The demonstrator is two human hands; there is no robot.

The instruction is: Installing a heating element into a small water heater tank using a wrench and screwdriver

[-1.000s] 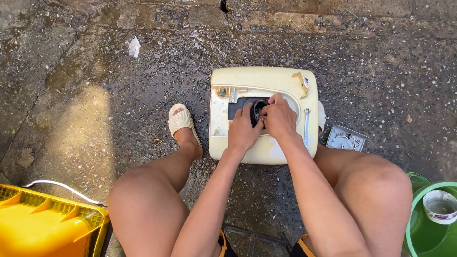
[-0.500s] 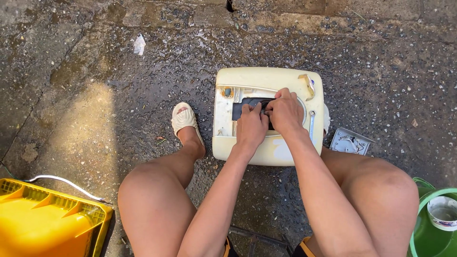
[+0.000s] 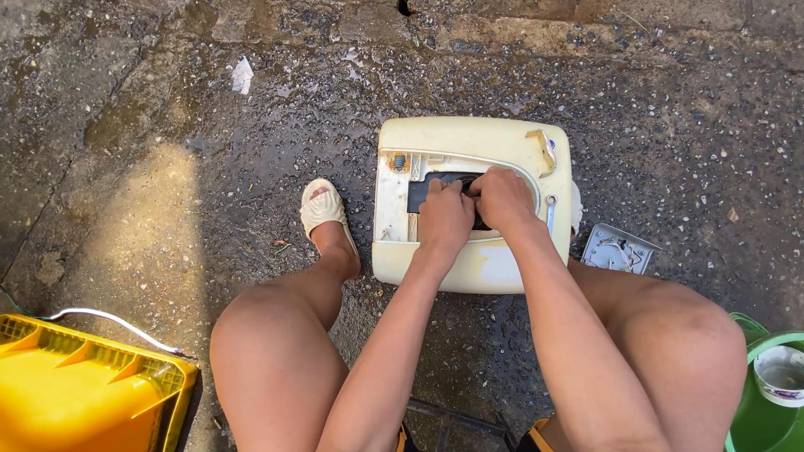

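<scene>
A cream plastic appliance housing lies flat on the wet concrete between my knees. In its middle is a dark opening with a black part. My left hand and my right hand sit side by side over that opening, fingers curled down onto the black part. The hands hide most of it, so the grip itself cannot be made out. A small wrench lies on the housing just right of my right hand.
A grey metal plate lies on the ground right of the housing. A yellow plastic crate with a white cable stands at the lower left. A green basin holds a white cup at the lower right. My sandalled foot rests left of the housing.
Both hands have stayed on the black part, the fingers shifting slightly over the opening. The view has drifted a little, so the housing sits slightly further right and lower.
</scene>
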